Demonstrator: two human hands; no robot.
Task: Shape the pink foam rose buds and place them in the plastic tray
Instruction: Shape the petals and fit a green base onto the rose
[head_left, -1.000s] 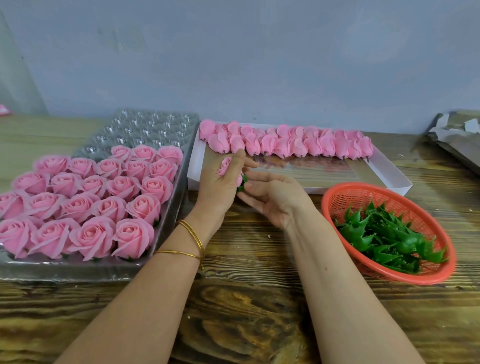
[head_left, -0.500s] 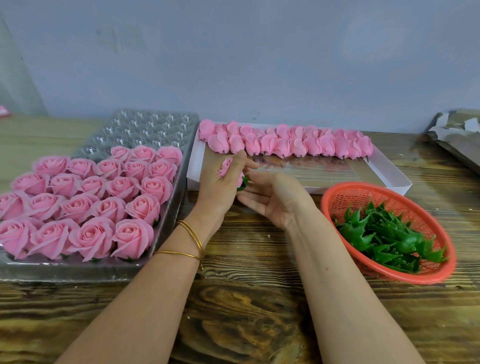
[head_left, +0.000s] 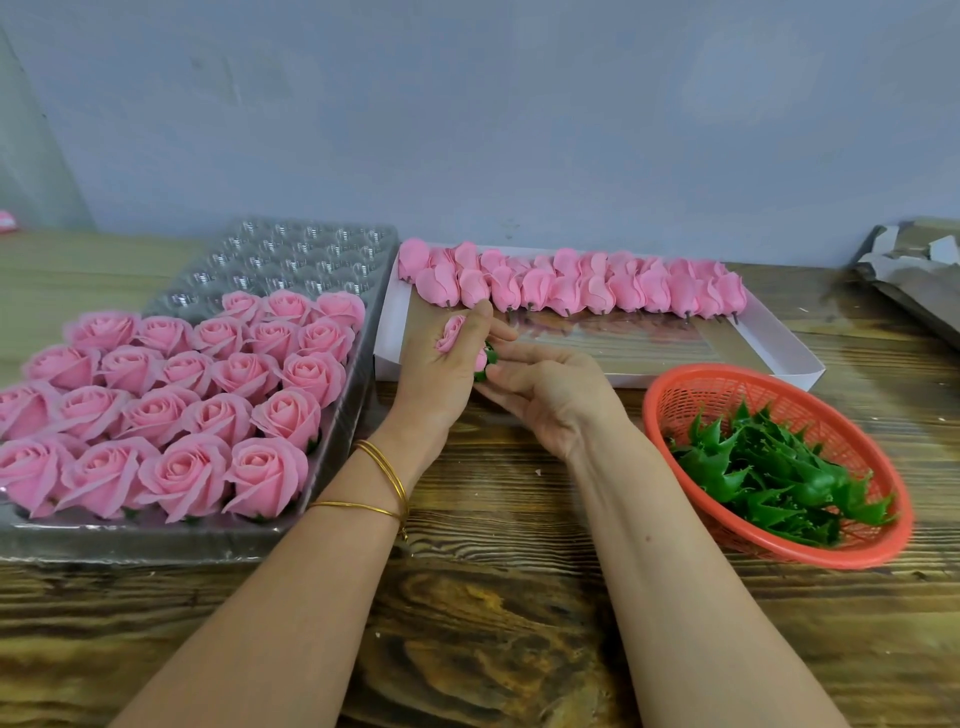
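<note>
A: What have the hands got hold of?
B: The left hand is curled round a pink rose bud, with the bud's tip pointing up and away. The right hand meets it from the right. Its thumb and forefinger pinch the green calyx at the bud's base, and its other fingers lie fairly straight

A: And where is that bud?
B: In the air between the two hands, just over the near left corner of the white box and right of the plastic tray

A: Take me across from the left
B: The plastic tray lies far left on the wooden table. Its near rows are packed with opened pink roses, and the far cups show as clear plastic. Two thin gold bangles sit on the left wrist, just beside the tray's right edge. Next comes the white box, with a row of closed buds lying along its far side, stems toward the person. Just in front of the box's right end stands an orange basket holding a heap of green calyxes. At the far right edge is some crumpled grey-brown paper, only partly in view
</note>
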